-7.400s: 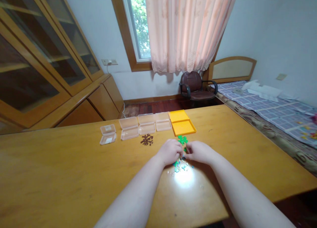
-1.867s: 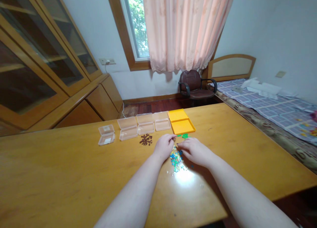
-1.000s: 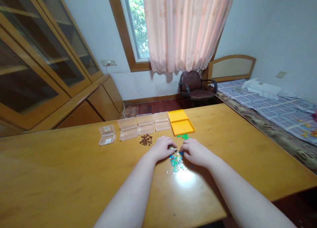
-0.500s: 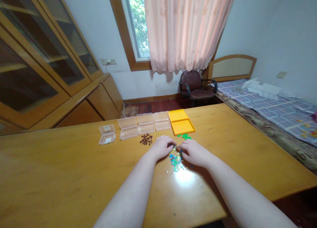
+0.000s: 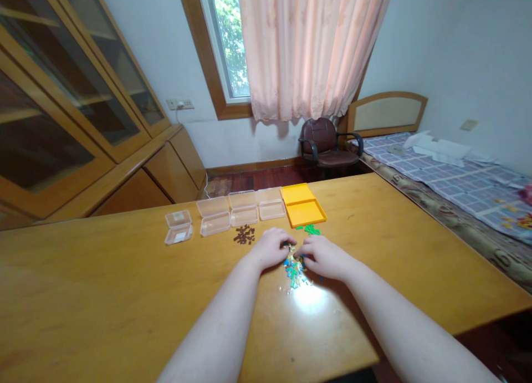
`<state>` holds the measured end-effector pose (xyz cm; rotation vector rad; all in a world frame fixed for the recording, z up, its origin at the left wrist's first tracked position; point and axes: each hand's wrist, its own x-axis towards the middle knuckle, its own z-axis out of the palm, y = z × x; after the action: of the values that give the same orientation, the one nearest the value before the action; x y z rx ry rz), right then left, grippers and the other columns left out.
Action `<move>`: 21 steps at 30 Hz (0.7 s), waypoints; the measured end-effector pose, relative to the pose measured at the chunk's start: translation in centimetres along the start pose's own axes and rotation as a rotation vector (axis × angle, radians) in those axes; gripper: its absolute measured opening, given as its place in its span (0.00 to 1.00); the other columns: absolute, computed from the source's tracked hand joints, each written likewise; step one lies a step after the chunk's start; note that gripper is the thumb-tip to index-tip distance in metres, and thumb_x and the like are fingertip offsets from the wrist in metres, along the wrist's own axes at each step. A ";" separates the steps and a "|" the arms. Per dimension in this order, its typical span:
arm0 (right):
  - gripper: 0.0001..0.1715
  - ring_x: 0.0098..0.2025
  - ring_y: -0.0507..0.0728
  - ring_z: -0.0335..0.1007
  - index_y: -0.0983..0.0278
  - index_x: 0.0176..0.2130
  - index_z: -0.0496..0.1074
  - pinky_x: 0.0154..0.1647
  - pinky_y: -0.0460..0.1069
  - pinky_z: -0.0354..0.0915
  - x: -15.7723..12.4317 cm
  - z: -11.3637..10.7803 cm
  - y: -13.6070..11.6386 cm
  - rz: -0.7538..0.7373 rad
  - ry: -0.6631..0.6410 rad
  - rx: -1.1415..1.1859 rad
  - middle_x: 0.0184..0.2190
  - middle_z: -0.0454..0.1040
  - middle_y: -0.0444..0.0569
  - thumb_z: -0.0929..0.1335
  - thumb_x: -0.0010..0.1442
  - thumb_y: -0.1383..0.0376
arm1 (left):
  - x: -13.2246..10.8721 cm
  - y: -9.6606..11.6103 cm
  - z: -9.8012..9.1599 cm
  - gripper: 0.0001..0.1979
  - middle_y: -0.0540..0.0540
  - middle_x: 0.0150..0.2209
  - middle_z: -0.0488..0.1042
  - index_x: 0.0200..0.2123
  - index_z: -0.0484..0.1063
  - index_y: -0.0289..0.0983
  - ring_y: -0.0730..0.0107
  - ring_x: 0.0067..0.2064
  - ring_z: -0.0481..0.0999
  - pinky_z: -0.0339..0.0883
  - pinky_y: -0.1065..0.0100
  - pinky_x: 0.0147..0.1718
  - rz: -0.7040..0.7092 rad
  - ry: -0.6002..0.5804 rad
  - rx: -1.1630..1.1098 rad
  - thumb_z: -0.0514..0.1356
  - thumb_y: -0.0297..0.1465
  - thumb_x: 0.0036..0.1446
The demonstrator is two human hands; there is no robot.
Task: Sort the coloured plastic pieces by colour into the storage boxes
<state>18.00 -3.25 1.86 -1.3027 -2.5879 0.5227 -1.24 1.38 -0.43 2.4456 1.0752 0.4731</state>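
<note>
A mixed pile of small plastic pieces [image 5: 294, 273], in green, blue and pale yellow, lies on the wooden table [image 5: 124, 294]. At the pile's far left edge is my left hand [image 5: 271, 246], its fingers curved with a gap between thumb and forefinger. My right hand [image 5: 328, 255] lies along the right side, forefinger stretched onto the pieces and thumb apart from it. No piece can be made out in either hand; the fingertips partly cover the far end of the pile. Small brown pieces [image 5: 244, 234] are heaped beyond my left hand, green pieces [image 5: 311, 229] beyond my right.
An open yellow case [image 5: 307, 212] stands behind the green pieces. Left of it is a row of open clear plastic boxes [image 5: 215, 223], ending in a smaller clear box [image 5: 178, 234]. Beyond the table are an armchair [image 5: 328, 144], a bed [image 5: 440, 167] and a glass-fronted cabinet [image 5: 78, 89].
My right forefinger has moved slightly nearer to me over the far end of the pile. My left hand stays nearly still, and the sorted heaps look the same.
</note>
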 end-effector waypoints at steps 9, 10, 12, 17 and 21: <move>0.19 0.35 0.54 0.64 0.56 0.41 0.76 0.40 0.48 0.56 -0.2 -0.2 0.2 -0.013 -0.028 -0.051 0.30 0.71 0.47 0.62 0.54 0.71 | 0.3 0.0 0.4 0.07 0.50 0.35 0.77 0.34 0.76 0.41 0.68 0.40 0.71 0.62 0.67 0.42 0.018 0.021 0.013 0.58 0.30 0.52; 0.19 0.35 0.54 0.64 0.56 0.41 0.76 0.40 0.48 0.56 -0.2 -0.3 0.1 -0.008 -0.032 -0.066 0.30 0.71 0.48 0.62 0.54 0.70 | 0.3 0.0 0.5 0.07 0.50 0.35 0.77 0.33 0.76 0.40 0.68 0.39 0.71 0.62 0.67 0.42 0.015 0.020 0.020 0.58 0.30 0.52; 0.18 0.34 0.54 0.64 0.57 0.42 0.76 0.40 0.48 0.55 -0.2 -0.5 0.1 0.016 -0.043 -0.104 0.30 0.71 0.48 0.62 0.55 0.69 | 0.4 0.0 0.5 0.06 0.49 0.34 0.76 0.32 0.75 0.40 0.68 0.39 0.71 0.61 0.67 0.41 0.012 0.011 0.033 0.58 0.31 0.52; 0.18 0.37 0.56 0.66 0.60 0.45 0.74 0.39 0.48 0.55 0.0 -0.8 0.4 0.191 -0.027 -0.188 0.34 0.74 0.52 0.60 0.59 0.66 | 0.4 0.0 0.4 0.07 0.49 0.33 0.76 0.31 0.75 0.39 0.68 0.37 0.71 0.61 0.68 0.39 0.007 0.012 0.043 0.58 0.33 0.54; 0.18 0.37 0.57 0.67 0.61 0.43 0.75 0.39 0.48 0.56 0.0 -0.9 0.7 0.220 0.017 -0.166 0.34 0.75 0.52 0.60 0.58 0.66 | 0.3 0.1 0.4 0.07 0.49 0.32 0.76 0.30 0.74 0.38 0.69 0.36 0.70 0.60 0.68 0.38 0.014 0.018 0.051 0.58 0.33 0.53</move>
<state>18.81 -2.71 2.45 -1.6499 -2.5343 0.3342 -0.82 1.41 -0.64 2.4996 1.0905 0.4792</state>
